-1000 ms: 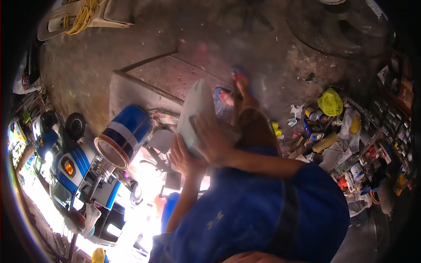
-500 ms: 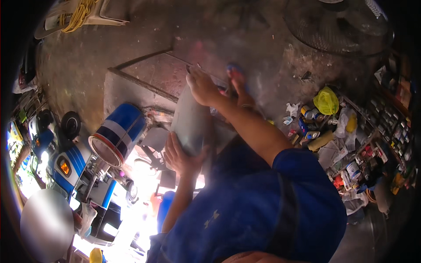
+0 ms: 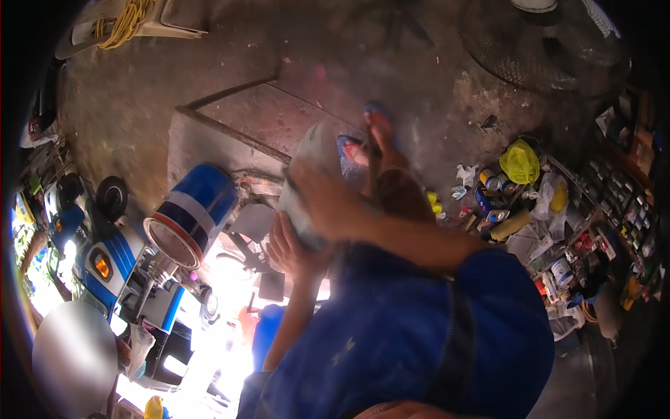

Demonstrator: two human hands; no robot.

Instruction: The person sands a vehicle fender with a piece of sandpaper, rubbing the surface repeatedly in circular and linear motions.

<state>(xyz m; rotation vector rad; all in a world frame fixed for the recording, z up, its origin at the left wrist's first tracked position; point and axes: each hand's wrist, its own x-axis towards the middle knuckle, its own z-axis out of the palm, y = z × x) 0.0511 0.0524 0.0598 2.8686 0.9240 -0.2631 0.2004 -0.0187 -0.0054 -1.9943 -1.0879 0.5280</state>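
Observation:
A long, rounded grey piece (image 3: 319, 142), smooth and matt like a painted or primed shell, lies in front of my body, pointing away from me. My left hand (image 3: 292, 250) grips its near end, fingers along the left side. Across the middle of the piece lies my right hand (image 3: 319, 195), smeared by motion. A small dark edge shows by its fingers, but I cannot make out what it is. My right forearm hides part of the piece's near right side.
To the left stands a blue, white and red drum-shaped container (image 3: 192, 213), beside blue-and-white vehicle parts (image 3: 108, 269) and a small wheel (image 3: 112, 197). A wooden frame (image 3: 234, 133) lies on the floor ahead. Cans, bags and clutter (image 3: 551, 230) fill the right, below a large fan (image 3: 548, 49).
My right hand has slid from the far end of the grey piece back toward me, to its middle. My left hand keeps its grip at the near end.

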